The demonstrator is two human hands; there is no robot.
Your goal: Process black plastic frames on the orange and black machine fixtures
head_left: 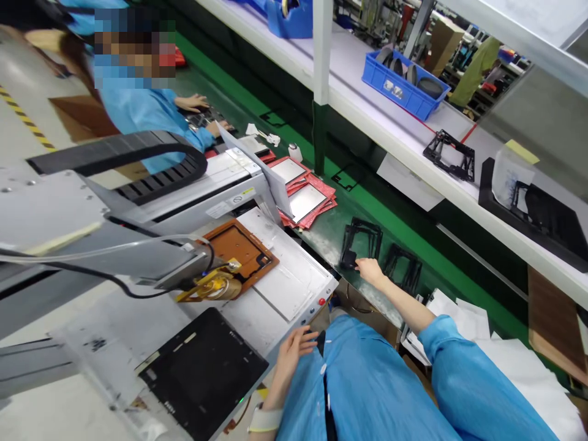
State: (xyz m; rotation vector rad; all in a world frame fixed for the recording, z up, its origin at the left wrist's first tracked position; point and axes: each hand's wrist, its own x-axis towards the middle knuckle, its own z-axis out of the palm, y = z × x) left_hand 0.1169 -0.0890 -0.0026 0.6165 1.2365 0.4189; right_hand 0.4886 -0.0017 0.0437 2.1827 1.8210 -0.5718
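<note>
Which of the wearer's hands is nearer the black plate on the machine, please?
Left. The left hand is right of the black plate in the picture; the right hand is farther, at a black frame on the green bench.

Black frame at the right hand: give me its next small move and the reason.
Probably firm up the pinch and lift the black frame slightly off the green bench: the right hand already has fingers at its near edge, and the left hand appears free.

passable: green bench (pixel 329 237) between red-wrapped panels (pixel 307 202) and black frames (pixel 348 244) | blocked: post (pixel 321 67) behind, machine bed (pixel 287 288) left
</note>
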